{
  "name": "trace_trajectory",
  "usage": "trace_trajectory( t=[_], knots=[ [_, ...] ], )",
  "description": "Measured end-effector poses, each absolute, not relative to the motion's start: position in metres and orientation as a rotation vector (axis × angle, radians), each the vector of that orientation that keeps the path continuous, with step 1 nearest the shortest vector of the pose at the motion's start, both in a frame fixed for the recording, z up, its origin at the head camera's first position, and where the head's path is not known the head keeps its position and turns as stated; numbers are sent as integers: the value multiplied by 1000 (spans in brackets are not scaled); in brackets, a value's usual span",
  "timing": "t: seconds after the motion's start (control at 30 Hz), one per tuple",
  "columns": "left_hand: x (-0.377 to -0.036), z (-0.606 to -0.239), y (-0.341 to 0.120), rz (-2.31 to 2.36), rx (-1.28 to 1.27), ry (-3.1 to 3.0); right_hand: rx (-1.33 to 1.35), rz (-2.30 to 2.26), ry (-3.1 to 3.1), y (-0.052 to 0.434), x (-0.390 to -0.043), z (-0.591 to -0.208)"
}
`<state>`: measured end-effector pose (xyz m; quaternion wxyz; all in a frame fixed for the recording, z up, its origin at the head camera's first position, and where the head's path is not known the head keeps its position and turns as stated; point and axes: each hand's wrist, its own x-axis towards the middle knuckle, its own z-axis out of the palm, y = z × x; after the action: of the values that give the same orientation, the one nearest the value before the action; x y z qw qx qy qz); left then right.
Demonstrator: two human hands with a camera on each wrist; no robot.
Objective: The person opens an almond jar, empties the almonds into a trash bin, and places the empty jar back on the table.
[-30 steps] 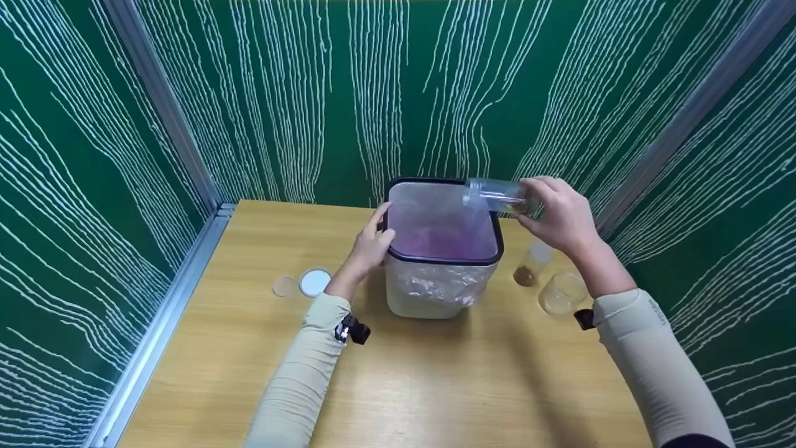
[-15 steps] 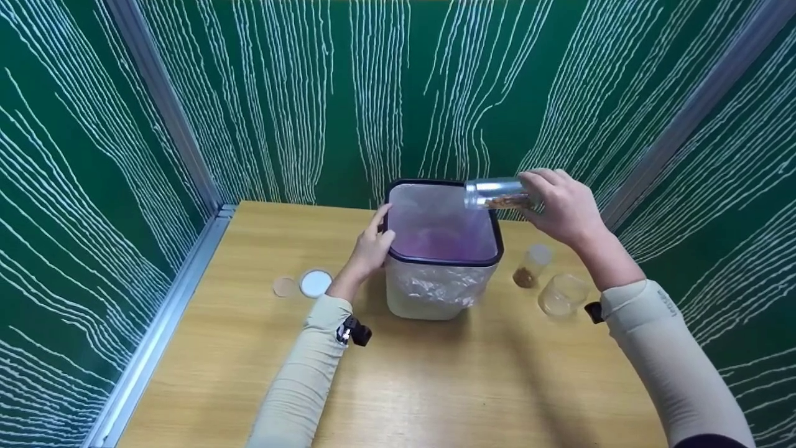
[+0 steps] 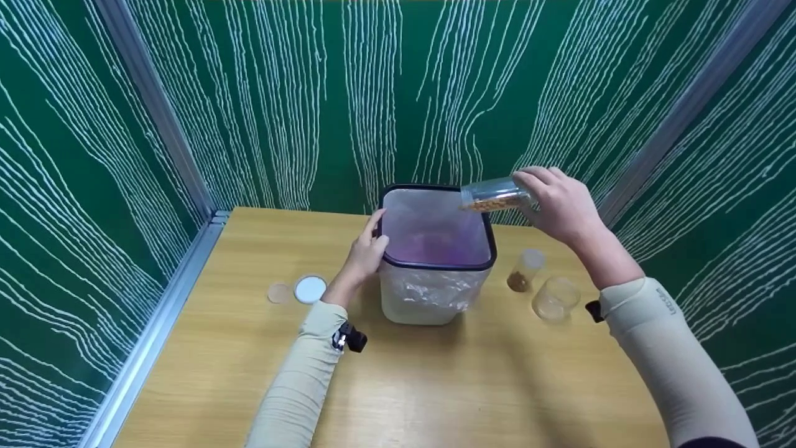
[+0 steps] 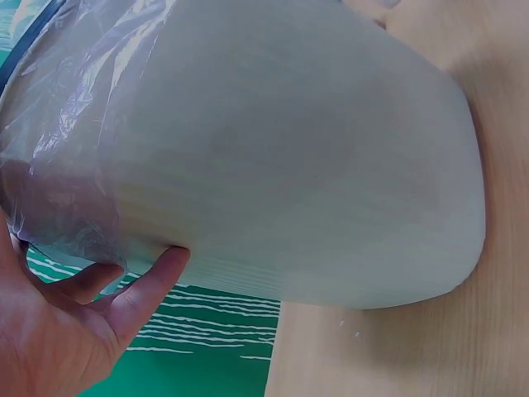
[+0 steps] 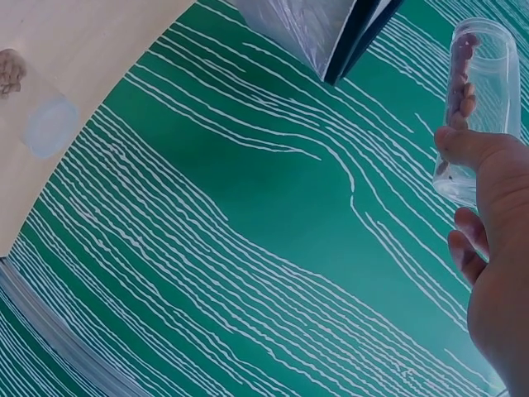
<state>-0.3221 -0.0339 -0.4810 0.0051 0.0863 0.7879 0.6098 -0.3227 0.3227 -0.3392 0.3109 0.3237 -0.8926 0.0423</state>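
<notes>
The right hand (image 3: 563,208) is gripping a clear jar (image 3: 494,194) of brown bits, fingers curled round it, tipping it on its side over the far right corner of the bin (image 3: 435,292). The left hand (image 3: 367,249) is resting on the bin's left wall near the rim, fingers bent loosely against the plastic liner (image 3: 429,289). The bin is standing near the far edge of the table (image 3: 435,386). Just right of it, a small jar (image 3: 523,270) with brown bits is standing upright, and a glass (image 3: 555,300) is sitting beside that, under the right forearm. Two round lids (image 3: 309,289) are lying well apart to the left, towards the table's left edge. The near half of the table is lying bare. Green walls are closing in the far and side edges.
</notes>
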Motion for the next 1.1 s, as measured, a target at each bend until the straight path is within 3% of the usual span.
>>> trace_trajectory(
  t=[1.1],
  knots=[
    [-321,-482,-32,1902,282,2538,927,18,-2328,313,-325,-325]
  ],
)
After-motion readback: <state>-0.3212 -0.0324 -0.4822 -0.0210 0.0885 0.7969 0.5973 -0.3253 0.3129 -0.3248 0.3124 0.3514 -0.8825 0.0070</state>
